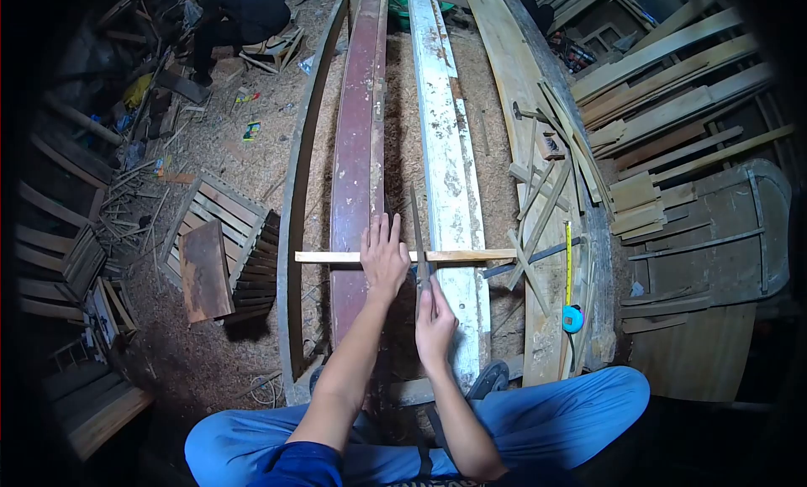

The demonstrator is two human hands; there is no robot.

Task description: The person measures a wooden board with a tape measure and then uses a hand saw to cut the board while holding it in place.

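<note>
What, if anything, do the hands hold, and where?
Right hand: a narrow, dark metal blade, by its near end. Left hand: laid over a pale wooden strip, near its middle; grip unclear.

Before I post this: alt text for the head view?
Left hand on a wooden strip lying across a maroon beam and a white beam; right hand holding a long, narrow tool that crosses the strip. To the right lies a blue tape measure, partly extended.

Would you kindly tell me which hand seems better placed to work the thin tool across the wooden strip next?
Probably the right hand: it grips the thin tool, which crosses the wooden strip. The left hand lies on the strip, so it seems suited to steadying.
</note>
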